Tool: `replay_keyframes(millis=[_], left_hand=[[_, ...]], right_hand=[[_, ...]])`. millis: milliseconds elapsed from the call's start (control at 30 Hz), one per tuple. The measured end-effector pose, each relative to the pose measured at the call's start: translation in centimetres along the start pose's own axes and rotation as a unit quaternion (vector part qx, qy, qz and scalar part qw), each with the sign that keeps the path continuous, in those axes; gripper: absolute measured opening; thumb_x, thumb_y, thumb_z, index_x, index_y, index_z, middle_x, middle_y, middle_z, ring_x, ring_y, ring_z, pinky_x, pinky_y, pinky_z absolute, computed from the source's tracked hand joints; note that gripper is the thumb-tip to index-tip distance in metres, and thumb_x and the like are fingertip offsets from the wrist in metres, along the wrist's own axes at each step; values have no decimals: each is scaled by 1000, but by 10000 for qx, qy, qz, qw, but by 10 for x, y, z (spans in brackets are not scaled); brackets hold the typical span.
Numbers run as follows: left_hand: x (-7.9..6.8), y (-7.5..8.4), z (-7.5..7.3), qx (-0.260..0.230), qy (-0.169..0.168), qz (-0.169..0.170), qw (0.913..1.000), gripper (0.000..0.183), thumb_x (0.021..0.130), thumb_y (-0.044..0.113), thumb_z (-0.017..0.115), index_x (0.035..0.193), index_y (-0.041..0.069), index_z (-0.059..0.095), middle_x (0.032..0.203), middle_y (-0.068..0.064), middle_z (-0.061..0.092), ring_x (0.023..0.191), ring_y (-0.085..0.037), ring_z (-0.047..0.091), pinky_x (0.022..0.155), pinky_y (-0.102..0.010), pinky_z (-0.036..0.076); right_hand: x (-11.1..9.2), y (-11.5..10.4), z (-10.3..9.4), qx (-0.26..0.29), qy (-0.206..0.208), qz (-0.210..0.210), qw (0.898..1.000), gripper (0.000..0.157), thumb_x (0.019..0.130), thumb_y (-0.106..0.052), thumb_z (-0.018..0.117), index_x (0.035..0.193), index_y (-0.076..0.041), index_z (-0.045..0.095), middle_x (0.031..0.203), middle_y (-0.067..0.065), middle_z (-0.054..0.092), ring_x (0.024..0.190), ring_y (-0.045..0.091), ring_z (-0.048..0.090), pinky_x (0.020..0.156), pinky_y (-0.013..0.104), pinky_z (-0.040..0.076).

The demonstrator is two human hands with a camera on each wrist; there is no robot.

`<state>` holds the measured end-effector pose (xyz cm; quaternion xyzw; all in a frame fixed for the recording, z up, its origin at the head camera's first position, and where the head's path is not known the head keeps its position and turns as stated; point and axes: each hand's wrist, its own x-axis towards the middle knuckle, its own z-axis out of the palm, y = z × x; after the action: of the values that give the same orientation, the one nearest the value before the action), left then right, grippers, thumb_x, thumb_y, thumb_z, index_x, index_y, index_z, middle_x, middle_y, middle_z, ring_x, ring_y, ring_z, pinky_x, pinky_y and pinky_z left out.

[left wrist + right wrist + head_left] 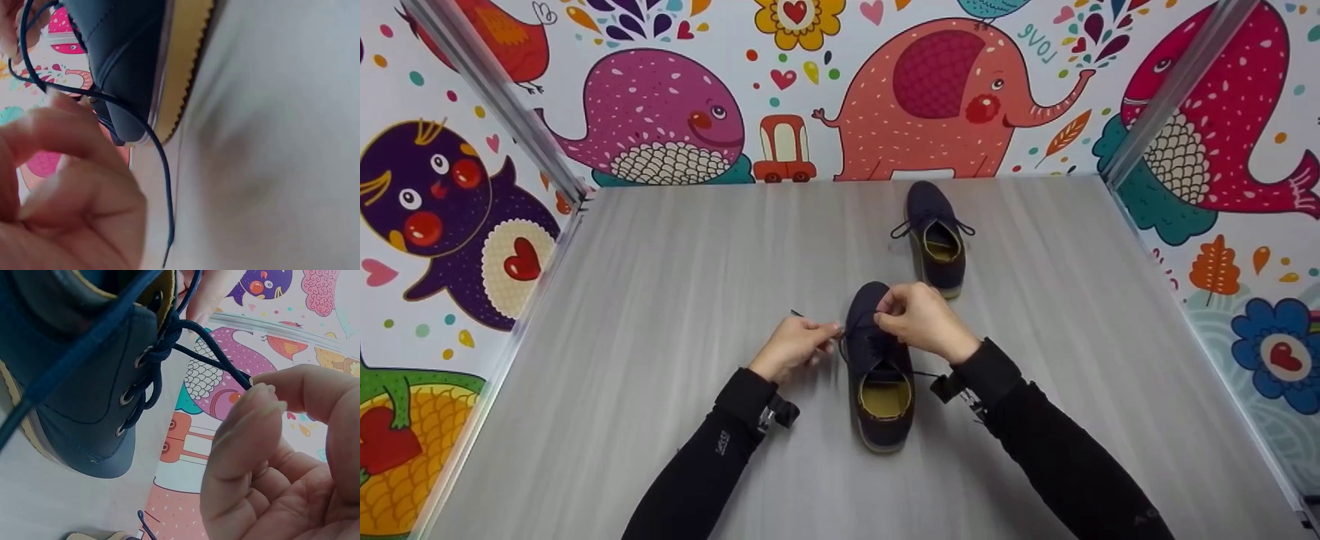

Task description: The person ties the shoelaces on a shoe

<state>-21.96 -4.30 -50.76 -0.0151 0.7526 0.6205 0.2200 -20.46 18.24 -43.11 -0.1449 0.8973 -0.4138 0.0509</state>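
Observation:
A dark navy lace-up shoe (871, 352) with a yellowish lining stands upright between the hands, toe pointing away. On its left side my left hand (799, 346) pinches a dark lace (167, 180) between thumb and fingertips; the lace's loose end hangs down past the sole in the left wrist view. Over the front of the shoe, my right hand (928, 319) pinches a loop of lace (216, 347) between thumb and index finger. That loop comes out of a knot (164, 346) above the eyelets. Another lace length crosses the shoe's side close to the right wrist camera.
A matching shoe (936, 244), its lace tied in a bow, stands farther back to the right. Both shoes are on a grey wood-grain surface (697, 262). Panels with cartoon animals (930, 97) and metal edge strips (1177, 90) enclose its back and sides.

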Motion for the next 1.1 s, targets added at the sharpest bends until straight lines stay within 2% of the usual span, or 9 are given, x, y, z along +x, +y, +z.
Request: replay_keyframes(millis=[200,333,533,633,700,767,933,1000,1100], left_hand=[[-1,1,-2,-187,-394,-50,9990,35,89,27,76,98,-6,73,66,1,64,42,-4,43,40,-19,30],[-9,4,-1,-923,-680,10,9934,28,91,20,73,100,-6,69,76,-5,71,47,-6,55,41,-16,35],[-29,10,3,-2543,-745,192,9641,9,101,11,57,97,3,58,95,-10,74,62,-13,66,49,-14,42],[-37,10,7,-2998,-727,272,9508,9,103,12,53,101,3,55,100,-9,73,72,-14,69,56,-15,47],[-40,8,10,-3109,-772,324,9468,12,103,13,54,106,2,53,101,-8,73,76,-14,70,60,-16,49],[-42,4,15,-2945,-831,416,9511,13,101,12,57,106,0,55,99,-9,73,73,-14,69,57,-16,48],[-45,-3,28,-1410,-552,836,9849,16,90,14,74,95,-2,71,83,-4,72,61,-10,57,51,-20,39],[-46,-3,31,-809,-357,998,9911,17,87,15,78,93,-1,75,82,-2,71,66,-9,55,56,-22,40],[-46,-1,33,-179,-255,1184,9925,19,84,17,80,93,0,77,87,-2,73,77,-11,59,66,-26,43]], right_hand=[[-1,0,0,-70,-5,-35,10000,8,89,-13,72,83,-7,69,65,-3,62,49,12,57,48,28,48],[-1,0,0,-78,20,3,10000,8,89,-13,72,83,-7,70,64,-3,62,49,12,57,47,28,48],[-1,1,0,-11,20,-10,10000,8,89,-12,72,84,-7,69,66,-2,62,50,12,57,47,29,48],[-2,1,-1,13,35,-28,10000,8,89,-12,72,84,-7,69,66,-2,62,50,13,57,47,29,48],[-2,0,-1,7,46,-39,10000,8,89,-12,72,83,-7,69,65,-2,62,49,12,57,48,29,48],[-2,0,-1,7,58,-65,10000,8,88,-12,72,83,-7,69,65,-2,62,49,12,57,48,29,48],[-3,0,0,-33,70,-125,9999,8,88,-12,72,83,-7,69,65,-2,63,49,12,57,48,29,48],[-3,0,0,-57,79,-154,9998,9,89,-13,72,83,-7,69,66,-2,63,49,12,57,47,29,48],[-4,1,2,-61,106,-167,9998,11,90,-14,72,82,-8,69,65,-2,62,50,12,57,48,29,48]])
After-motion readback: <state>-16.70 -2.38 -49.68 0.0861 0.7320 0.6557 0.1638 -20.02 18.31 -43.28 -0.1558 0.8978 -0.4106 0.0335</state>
